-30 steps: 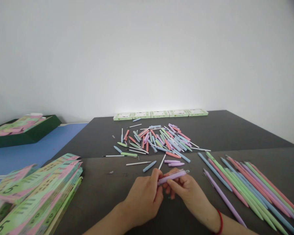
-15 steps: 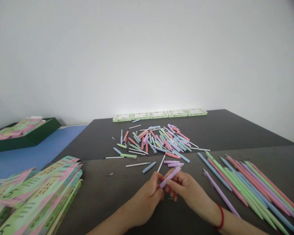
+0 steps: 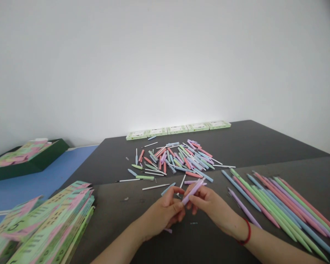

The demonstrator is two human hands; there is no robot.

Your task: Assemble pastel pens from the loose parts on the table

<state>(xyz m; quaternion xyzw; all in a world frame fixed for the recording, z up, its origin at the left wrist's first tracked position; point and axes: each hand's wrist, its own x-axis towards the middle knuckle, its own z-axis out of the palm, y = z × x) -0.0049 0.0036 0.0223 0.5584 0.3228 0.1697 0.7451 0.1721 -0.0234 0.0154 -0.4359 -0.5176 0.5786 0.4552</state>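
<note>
A light purple pen barrel [image 3: 191, 193] with a clip slants up and away between my hands. My right hand [image 3: 213, 205] pinches it between thumb and fingers. At its near end, my left hand [image 3: 162, 214] has its thumb against the barrel, with the fingers curled. A small purple piece [image 3: 168, 230] pokes out beneath my left hand; whether that hand grips it I cannot tell. A tiny clear spring-like part [image 3: 193, 223] lies on the table below the hands. Just beyond them are a purple pen part [image 3: 191, 182], a white refill [image 3: 183, 180] and a blue tip section [image 3: 168, 189].
A pile of coloured pen parts and refills [image 3: 181, 157] covers the table's middle. Long pens [image 3: 280, 209] lie in a row at right, beside a single purple pen [image 3: 244, 208]. Flat boxes [image 3: 177, 129] line the far edge. Printed packs [image 3: 52, 223] and a green tray [image 3: 38, 165] are at left.
My left hand has shifted slightly left and its index finger has lifted. The purple piece below it now shows. The barrel is turned a little more upright in my right hand.
</note>
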